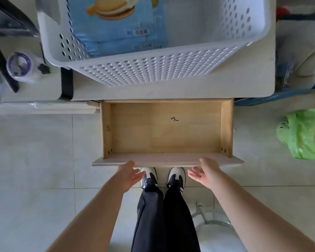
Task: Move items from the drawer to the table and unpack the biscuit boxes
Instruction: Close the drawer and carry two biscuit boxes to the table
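Observation:
The wooden drawer stands pulled out below the table edge, with nothing inside but a small black pen mark on its bottom. On the table sits a white perforated basket holding blue biscuit boxes with a biscuit picture. My left hand is below the drawer front's left part, fingers straight, holding nothing. My right hand is below the front's right part, palm turned inward, fingers relaxed; its thumb side is at the front's edge.
A roll of tape and dark stand legs lie on the left desk. A green plastic bag sits on the floor at right, and a blue basin rim beside the table. My feet stand under the drawer front; a white stool is behind right.

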